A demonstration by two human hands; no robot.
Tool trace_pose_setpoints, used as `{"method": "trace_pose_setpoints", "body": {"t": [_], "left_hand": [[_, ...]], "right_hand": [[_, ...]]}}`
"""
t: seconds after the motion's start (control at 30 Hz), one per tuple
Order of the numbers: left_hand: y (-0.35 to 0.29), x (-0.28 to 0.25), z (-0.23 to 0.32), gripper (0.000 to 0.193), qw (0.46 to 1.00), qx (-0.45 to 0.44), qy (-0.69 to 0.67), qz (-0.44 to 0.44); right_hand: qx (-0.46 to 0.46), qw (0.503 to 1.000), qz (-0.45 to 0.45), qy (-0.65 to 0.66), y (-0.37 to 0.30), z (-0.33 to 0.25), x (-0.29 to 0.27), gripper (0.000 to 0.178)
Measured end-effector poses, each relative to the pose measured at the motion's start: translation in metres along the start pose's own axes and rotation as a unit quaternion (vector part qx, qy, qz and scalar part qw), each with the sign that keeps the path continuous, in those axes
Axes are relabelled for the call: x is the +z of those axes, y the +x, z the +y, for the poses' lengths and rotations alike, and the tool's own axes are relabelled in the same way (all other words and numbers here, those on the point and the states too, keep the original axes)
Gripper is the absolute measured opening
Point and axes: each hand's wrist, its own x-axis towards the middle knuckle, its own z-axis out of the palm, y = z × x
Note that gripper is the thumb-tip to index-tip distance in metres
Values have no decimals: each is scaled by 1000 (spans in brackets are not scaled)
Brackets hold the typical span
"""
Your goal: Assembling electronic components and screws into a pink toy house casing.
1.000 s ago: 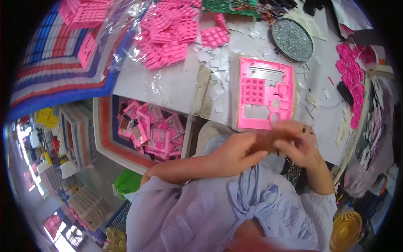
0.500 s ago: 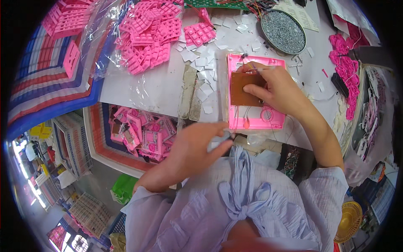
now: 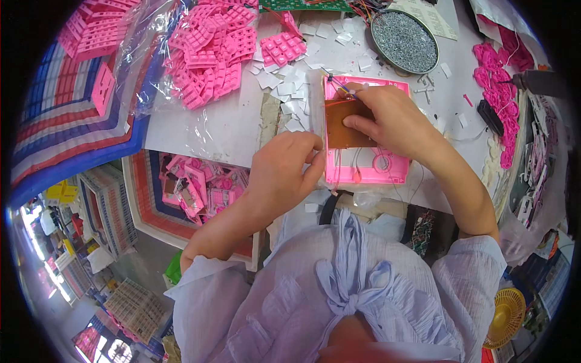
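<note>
Brown rectangular circuit board, gripped by your right hand over the pink plastic case, could pinch the thin coloured wires if pressed onto them, while your left hand, fingers curled beside the case, hides any hold.

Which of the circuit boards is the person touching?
The brown board, lying over the pink case, with the right hand's thumb on it. The green board, at the picture's top edge, is away from both hands.
</note>
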Motion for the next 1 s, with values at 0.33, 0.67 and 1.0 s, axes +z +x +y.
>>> {"method": "trace_pose_setpoints", "body": {"t": [0.33, 0.67, 1.0], "left_hand": [[12, 5, 5, 38, 975, 160, 147, -43], [20, -1, 10, 53, 960, 170, 191, -115], [123, -27, 20, 21, 938, 130, 120, -298]], "right_hand": [[-18, 971, 171, -164, -10, -18, 7, 49], [-115, 971, 109, -181, -60, -24, 31, 42], [-138, 745, 641, 121, -66, 64, -130, 30]]}}
